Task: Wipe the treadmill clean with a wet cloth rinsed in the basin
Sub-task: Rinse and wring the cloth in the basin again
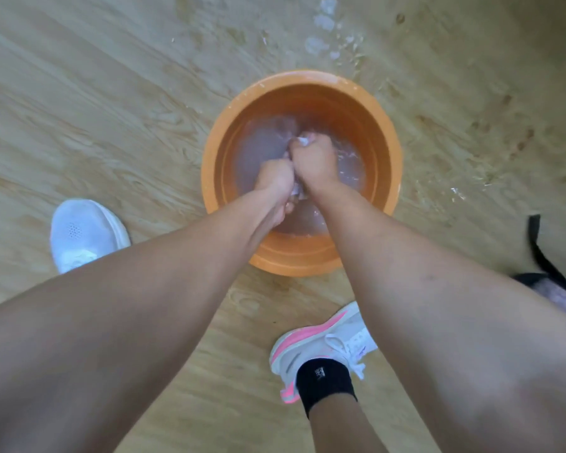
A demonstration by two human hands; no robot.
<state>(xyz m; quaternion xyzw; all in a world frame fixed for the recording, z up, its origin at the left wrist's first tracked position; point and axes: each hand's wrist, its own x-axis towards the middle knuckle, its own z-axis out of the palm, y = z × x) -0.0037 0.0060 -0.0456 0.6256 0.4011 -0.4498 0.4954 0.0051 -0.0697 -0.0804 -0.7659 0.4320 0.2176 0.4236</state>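
- Both bare forearms reach straight down and meet over an orange basin standing on a wood-grain floor.
- The left hand is a closed fist with its knuckles turned away from the camera. It grips the near end of a pale cloth.
- The right hand, just beyond the left and touching it, is also clenched. A white fold of the cloth pokes out past its knuckles.
- The cloth runs between the two fists, low in the basin at the surface of cloudy water. Most of it is hidden inside the fists.
- The fingers of both hands curl out of sight, and motion blur softens their outlines.
- Wet splashes mark the floor beyond the hands, past the basin's far rim.
- A white shoe sits out to the side of the left forearm. A white-and-pink shoe with a black sock shows between the forearms, nearer the camera than the hands.
- A dark strap lies outside the right forearm and is cut off by the frame edge. What it belongs to cannot be made out.
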